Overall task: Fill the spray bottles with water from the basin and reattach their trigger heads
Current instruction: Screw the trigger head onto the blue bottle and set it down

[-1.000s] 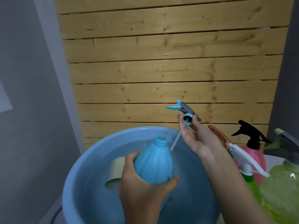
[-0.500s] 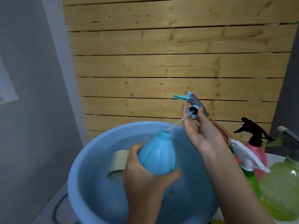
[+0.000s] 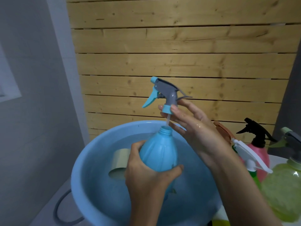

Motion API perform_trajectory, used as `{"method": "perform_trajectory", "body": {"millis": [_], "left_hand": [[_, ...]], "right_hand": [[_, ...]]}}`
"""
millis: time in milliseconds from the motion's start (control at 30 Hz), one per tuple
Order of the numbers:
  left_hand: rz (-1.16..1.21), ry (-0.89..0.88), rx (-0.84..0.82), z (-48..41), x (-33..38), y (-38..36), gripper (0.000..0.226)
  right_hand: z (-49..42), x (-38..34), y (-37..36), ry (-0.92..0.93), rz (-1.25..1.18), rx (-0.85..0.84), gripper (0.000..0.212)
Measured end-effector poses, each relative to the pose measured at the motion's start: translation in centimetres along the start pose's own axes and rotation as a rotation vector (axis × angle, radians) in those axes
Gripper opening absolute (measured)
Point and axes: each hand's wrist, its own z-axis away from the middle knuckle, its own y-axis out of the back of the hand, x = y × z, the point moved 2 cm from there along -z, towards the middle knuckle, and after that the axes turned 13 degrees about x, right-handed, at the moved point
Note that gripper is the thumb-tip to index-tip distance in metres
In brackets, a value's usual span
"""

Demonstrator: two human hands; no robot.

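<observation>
My left hand (image 3: 146, 176) grips the body of a blue spray bottle (image 3: 158, 152), held upright over the blue basin (image 3: 84, 163) of water. Its threaded neck is uncapped. My right hand (image 3: 190, 128) pinches the blue collar of a grey and blue trigger head (image 3: 164, 93), upright just above the neck. The head's clear dip tube (image 3: 167, 120) runs straight down into the bottle's mouth. The collar sits a short gap above the neck.
A beige cup (image 3: 119, 162) floats in the basin on the left. To the right stand a pink bottle with a black trigger (image 3: 257, 144), a green bottle with a white trigger (image 3: 250, 154) and a yellow-green bottle (image 3: 286, 185). A wooden slat wall (image 3: 179, 54) is behind.
The right hand turned the trigger head upright and brought it over the bottle. The dip tube, beside the neck before, has gone down into the mouth.
</observation>
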Motion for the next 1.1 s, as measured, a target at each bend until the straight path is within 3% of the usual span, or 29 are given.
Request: {"method": "perform_trajectory", "body": {"millis": [267,467,733,833,967,1100], "left_hand": [[0.071,-0.029,0.039,-1.2,1.1,0.6,0.074],[0.026,-0.210,0.033,-2.7,2.1,1.4,0.077],[-0.124,-0.345,0.089,-2.4,2.7,1.9,0.076],[-0.182,-0.345,0.101,-1.9,2.8,1.9,0.078],[-0.244,-0.408,0.125,-1.4,3.0,1.9,0.078],[-0.269,-0.415,0.087,-1.1,3.1,1.7,0.076]], "right_hand": [[1.0,0.5,-0.3,0.055,0.031,-0.041,0.018],[1.8,-0.6,-1.0,0.150,0.075,-0.104,0.034],[2.4,-1.5,-2.2,0.346,0.205,-0.058,0.022],[2.3,-1.1,-2.1,0.340,0.228,-0.024,0.025],[2.3,-0.6,-1.9,0.292,0.224,0.083,0.044],[2.6,-0.4,-2.2,0.249,0.289,0.081,0.049]]}}
